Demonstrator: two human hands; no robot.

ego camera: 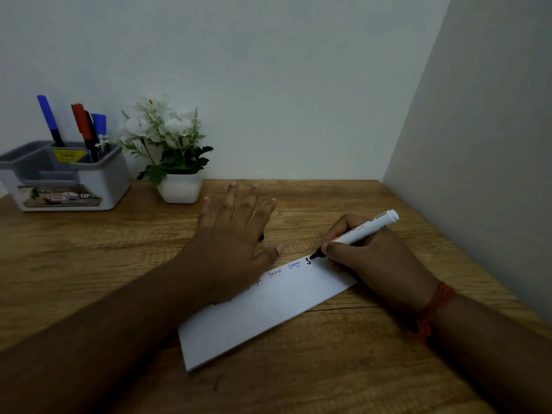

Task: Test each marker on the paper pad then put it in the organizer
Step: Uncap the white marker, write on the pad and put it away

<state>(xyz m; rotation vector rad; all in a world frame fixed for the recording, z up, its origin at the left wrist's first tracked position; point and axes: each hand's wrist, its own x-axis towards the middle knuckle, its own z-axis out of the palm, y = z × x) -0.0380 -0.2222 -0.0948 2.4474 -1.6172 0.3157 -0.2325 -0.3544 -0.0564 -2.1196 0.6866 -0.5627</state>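
Gripping a white marker (363,231) between curled fingers and thumb, our right hand (373,258) sits right of the frame's centre, with the marker's black tip touching the paper pad (268,312) just beside a fresh black "S" (308,261). The marker's blunt white end points toward the upper right. A red thread band (433,312) circles that wrist. Our left hand (236,234) lies flat near the middle of the frame, fingers straight and spread, its heel resting on the pad's upper left part while the fingertips reach out over the wooden table (89,264). A small dark object shows just under the left palm's right edge; we cannot tell what it is. Along the pad's upper edge, between the two hands, we see earlier handwritten test words (283,269) in grey and blue ink. The pad lies at a slant, running from the lower centre up toward the right hand. At the upper left of the frame stands the grey organizer (98,180), well apart from the pad, holding a blue marker (49,119) at its back left and a red marker (81,122), a black one and a blue-capped marker (100,125) bunched in its back right compartment. Just beside the organizer, to its right, a white pot of white flowers (179,189) stands against the pale wall (298,85).
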